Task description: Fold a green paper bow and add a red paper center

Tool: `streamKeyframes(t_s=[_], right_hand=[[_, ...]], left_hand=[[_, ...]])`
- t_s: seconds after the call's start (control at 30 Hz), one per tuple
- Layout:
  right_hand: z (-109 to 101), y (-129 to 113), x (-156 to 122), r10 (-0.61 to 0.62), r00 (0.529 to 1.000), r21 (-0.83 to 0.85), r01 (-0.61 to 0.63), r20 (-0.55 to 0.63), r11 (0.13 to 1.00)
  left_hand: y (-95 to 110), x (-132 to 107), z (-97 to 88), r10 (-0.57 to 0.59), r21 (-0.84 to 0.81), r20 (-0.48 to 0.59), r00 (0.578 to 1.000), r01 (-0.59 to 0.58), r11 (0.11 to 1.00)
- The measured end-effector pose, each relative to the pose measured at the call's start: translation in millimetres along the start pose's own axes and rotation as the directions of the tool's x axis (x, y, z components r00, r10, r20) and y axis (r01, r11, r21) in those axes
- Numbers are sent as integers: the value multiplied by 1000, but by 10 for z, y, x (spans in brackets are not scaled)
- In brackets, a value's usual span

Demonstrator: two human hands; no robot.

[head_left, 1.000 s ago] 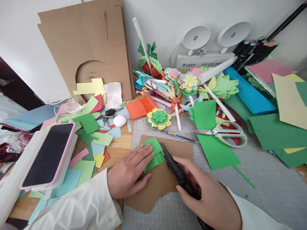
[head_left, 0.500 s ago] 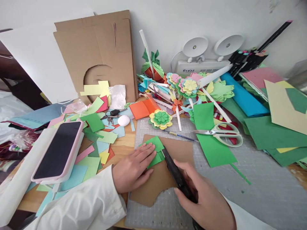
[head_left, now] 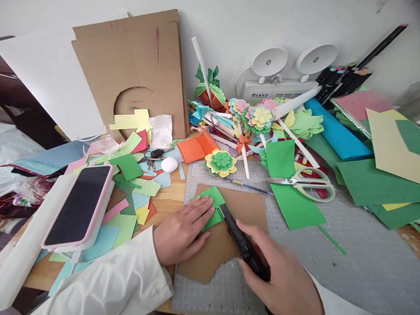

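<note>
Left hand lies flat, fingers straight and nearly together, thumb out to the side; gripping nothing, just covering the left part of the folded green paper. That paper sits by the far left corner of the cardboard piece, its right edge exposed. Right hand is wrapped round the black cutter, fingers closed on the body, thumb on the near side. Blade is out, tip at the paper's right edge.

Cardboard lies along the left edge of the gray cutting mat; its near edge has a curved notch, mat visible through it. Cardboard also extends right of the blade.

Tight on the far side: pen runs just beyond the cardboard's far edge, paper flower near the mat's far left corner. Scissors lie across the green sheet, right of the cardboard. Most room is toward the mat's near right, past the thin green strip. Paper scraps crowd the wood left of the mat.
</note>
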State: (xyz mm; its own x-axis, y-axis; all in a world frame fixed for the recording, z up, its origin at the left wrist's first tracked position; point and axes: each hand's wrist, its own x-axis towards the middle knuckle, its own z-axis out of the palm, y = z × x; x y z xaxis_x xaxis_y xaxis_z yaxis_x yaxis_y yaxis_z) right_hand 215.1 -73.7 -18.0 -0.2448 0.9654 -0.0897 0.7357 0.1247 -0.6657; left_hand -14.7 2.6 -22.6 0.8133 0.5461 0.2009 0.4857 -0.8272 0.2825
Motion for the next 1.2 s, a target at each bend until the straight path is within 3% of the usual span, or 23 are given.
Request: streamKeyframes(t_s=[0.1, 0.27, 0.5, 0.6, 0.8, 0.93, 1.2], right_hand=[[-85, -13, 108, -10, 1000, 11, 10, -13, 1000], [-364, 159, 225, -65, 991, 39, 61, 120, 997], [-677, 494, 281, -219, 945, -240, 277, 242, 931], [-720, 488, 386, -272, 942, -336, 326, 198, 884], [-761, 505, 567, -357, 919, -369, 395, 169, 841], [-731, 592, 625, -411, 908, -434, 402, 78, 806], [-683, 658, 612, -418, 904, -371, 421, 92, 828]], left_hand=[[-4, -3, 8, -6, -9, -4, 1000, 6, 1000], [-43, -12, 36, -11, -69, -73, 997, 6, 998], [-117, 31, 43, -31, -140, -114, 993, 15, 990], [-142, 40, 26, -10, -164, -114, 993, -9, 986], [-237, 17, 22, 31, -154, -160, 987, -56, 987], [-293, 17, 18, 66, -166, -139, 988, -89, 982], [-300, 38, 7, 80, -169, -124, 989, -100, 981]])
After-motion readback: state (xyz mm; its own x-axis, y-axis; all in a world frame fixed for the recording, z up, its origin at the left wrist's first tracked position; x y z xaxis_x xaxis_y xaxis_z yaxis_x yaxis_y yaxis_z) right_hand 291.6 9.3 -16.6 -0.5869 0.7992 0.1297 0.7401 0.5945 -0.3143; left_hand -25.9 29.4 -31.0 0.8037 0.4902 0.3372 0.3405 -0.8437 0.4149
